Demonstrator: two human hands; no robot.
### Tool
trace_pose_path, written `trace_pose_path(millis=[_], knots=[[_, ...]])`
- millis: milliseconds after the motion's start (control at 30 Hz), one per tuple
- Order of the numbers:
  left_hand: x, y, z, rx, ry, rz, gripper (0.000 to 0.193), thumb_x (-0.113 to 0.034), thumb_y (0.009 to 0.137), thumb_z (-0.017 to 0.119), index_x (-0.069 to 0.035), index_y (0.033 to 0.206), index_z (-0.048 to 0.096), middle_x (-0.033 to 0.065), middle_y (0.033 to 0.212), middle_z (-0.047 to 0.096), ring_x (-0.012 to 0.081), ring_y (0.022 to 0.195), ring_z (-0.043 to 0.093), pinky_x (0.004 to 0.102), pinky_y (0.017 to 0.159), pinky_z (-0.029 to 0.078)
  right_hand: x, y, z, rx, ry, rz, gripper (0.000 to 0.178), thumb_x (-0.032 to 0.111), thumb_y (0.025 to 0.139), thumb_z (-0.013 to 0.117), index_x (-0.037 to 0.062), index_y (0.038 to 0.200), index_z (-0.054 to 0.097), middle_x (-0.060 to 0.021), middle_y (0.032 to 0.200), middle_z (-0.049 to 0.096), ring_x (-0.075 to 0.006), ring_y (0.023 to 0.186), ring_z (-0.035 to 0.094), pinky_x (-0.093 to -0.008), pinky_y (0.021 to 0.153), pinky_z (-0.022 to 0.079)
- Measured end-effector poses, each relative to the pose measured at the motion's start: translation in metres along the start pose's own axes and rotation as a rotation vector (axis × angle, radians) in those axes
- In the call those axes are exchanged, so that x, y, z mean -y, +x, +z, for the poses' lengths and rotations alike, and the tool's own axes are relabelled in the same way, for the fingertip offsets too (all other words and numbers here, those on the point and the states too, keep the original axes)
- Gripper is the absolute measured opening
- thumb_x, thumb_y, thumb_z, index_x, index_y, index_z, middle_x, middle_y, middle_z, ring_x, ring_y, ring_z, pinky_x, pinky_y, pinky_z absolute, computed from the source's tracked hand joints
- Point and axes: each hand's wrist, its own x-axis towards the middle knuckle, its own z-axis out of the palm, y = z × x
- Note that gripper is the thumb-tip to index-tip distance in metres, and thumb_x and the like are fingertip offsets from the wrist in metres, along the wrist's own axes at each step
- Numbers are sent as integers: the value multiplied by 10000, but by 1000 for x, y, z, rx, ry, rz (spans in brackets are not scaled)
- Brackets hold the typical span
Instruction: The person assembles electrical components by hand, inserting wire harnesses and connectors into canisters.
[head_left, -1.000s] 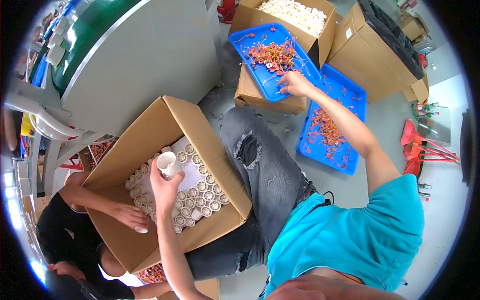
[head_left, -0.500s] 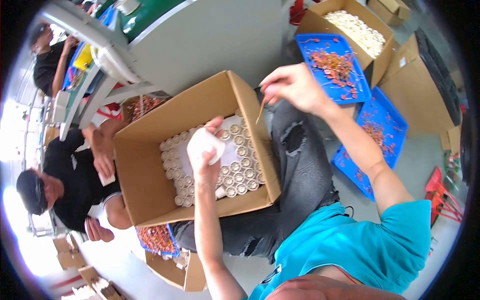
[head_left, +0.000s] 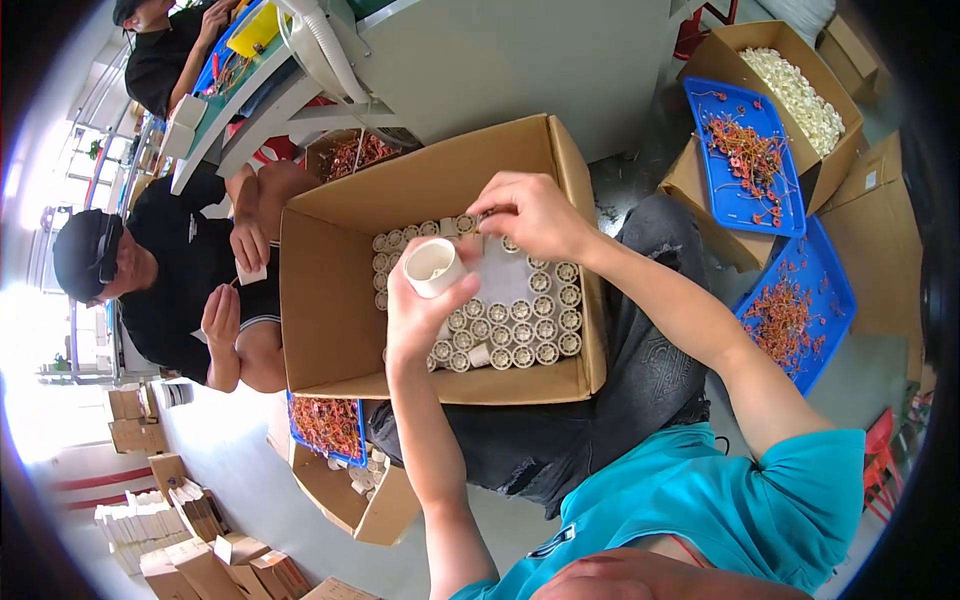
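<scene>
My left hand (head_left: 413, 318) is wrapped round a white plastic cup-shaped housing (head_left: 440, 281), its open end tilted up. Just beyond and to its right, my right hand (head_left: 540, 216) pinches a small wired part, mostly hidden by the fingers; only a dark bit shows at the tips. Both hands are over an open cardboard box (head_left: 330, 372) resting against my legs. Inside it, rows of round white housings (head_left: 522, 333) stand on a pale sheet, and one housing (head_left: 479, 355) lies on its side near the front.
At right, two blue trays (head_left: 716, 197) hold red wired parts (head_left: 748, 155), beside a carton of small white pieces (head_left: 795, 95). A co-worker (head_left: 165, 270) sits close on the left, holding a white piece. Another tray (head_left: 328, 425) rests on a carton (head_left: 385, 505) below the box.
My right hand has come left from beside the box to near the housing, still pinching. The housing in my left hand now has its open end facing up. The view has shifted.
</scene>
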Motion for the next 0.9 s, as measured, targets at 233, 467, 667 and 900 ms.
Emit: trace_pose_path(millis=[233,467,667,900], knots=[[33,20,17,-412,718,476,447,-92,704,845,-34,1063,586,118,971,645,256,843,650,358,759,523,22,2,-17,-478,-22,-359,173,-37,776,729,13,941,728,-72,920,673,-191,758,662,-278,668,547],[47,24,17,-570,720,596,464,-58,704,857,-13,1073,579,83,939,675,172,825,646,299,781,529,27,-16,-10,-310,-30,-358,200,-48,769,732,0,963,722,-74,951,653,-187,789,658,-277,673,544],[49,27,16,-566,730,640,467,-36,705,847,-15,1080,571,87,962,675,173,846,645,298,790,528,24,-19,-7,-296,10,-374,198,-29,771,739,8,965,723,-67,941,640,-188,776,651,-293,656,539],[48,26,16,-546,730,660,454,-31,702,843,-18,1070,578,83,966,670,182,844,647,309,785,529,23,-21,-1,-242,-42,-371,223,-85,733,744,-13,943,721,-89,939,656,-190,782,654,-282,650,543]])
